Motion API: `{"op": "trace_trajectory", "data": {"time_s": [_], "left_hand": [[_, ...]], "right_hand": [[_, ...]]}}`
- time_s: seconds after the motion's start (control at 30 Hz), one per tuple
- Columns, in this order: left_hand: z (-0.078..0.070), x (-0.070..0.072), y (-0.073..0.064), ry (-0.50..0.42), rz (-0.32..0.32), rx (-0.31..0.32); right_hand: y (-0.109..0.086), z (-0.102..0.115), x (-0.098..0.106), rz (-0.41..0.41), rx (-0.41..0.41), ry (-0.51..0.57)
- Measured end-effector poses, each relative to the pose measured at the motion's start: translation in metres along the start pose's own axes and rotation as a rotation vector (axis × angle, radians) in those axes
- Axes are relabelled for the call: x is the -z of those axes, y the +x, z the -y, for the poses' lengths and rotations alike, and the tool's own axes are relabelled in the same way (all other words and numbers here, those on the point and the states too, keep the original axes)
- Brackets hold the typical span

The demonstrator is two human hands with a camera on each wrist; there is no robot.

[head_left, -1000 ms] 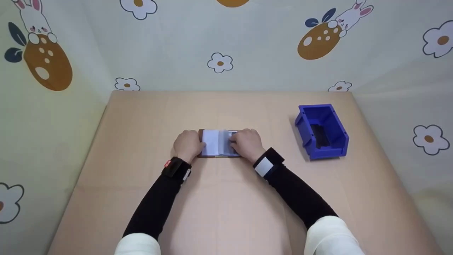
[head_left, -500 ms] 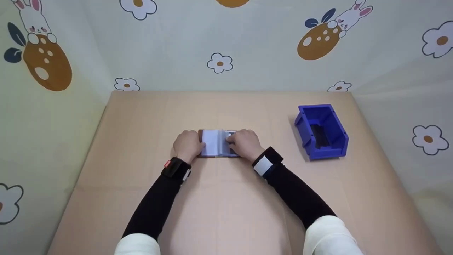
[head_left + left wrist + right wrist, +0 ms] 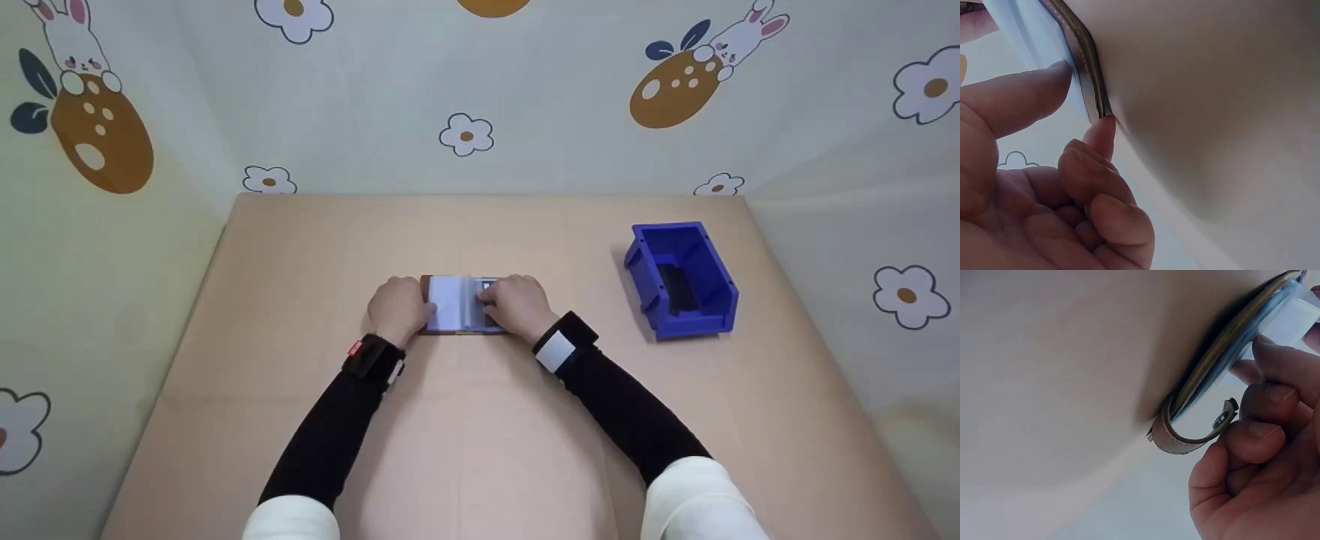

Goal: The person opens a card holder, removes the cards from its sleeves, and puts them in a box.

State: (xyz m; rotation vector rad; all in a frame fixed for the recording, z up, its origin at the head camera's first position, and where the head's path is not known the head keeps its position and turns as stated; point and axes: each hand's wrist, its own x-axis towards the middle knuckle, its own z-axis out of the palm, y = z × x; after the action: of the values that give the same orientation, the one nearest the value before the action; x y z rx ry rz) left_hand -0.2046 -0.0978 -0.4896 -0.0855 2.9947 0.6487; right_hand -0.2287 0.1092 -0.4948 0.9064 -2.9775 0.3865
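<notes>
A brown leather card holder (image 3: 448,303) lies spread open on the table, its clear plastic sleeves (image 3: 470,303) fanned near the middle. My left hand (image 3: 399,309) grips its left edge, thumb (image 3: 1044,93) over the pale sleeve and a fingertip under the leather cover (image 3: 1086,62). On the other side, my right hand (image 3: 520,306) pinches at the sleeves with thumb and forefinger, the other fingers curled. A snap strap (image 3: 1176,441) curls up from the cover beside those fingers in the right wrist view. A dark patch shows under the right-hand sleeves; what it is cannot be told.
At the right of the table (image 3: 480,420) stands a blue plastic bin (image 3: 694,322) with a dark flat thing (image 3: 678,289) inside. A patterned cloth backdrop (image 3: 360,105) rises behind the table and along both sides.
My right fingers have shifted slightly left over the sleeves, and the sleeves have bunched a little toward the middle. My left hand and the bin stay put.
</notes>
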Motion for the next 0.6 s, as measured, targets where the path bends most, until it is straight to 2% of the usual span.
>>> {"op": "trace_trajectory", "data": {"time_s": [0.3,0.6], "left_hand": [[-0.002,0.002,-0.001,0.025,-0.004,-0.023],[-0.01,0.011,-0.008,0.058,-0.073,-0.063]], "right_hand": [[-0.001,0.0,0.0,0.011,-0.01,0.002],[0.0,0.0,-0.001,0.01,-0.009,0.0]]}}
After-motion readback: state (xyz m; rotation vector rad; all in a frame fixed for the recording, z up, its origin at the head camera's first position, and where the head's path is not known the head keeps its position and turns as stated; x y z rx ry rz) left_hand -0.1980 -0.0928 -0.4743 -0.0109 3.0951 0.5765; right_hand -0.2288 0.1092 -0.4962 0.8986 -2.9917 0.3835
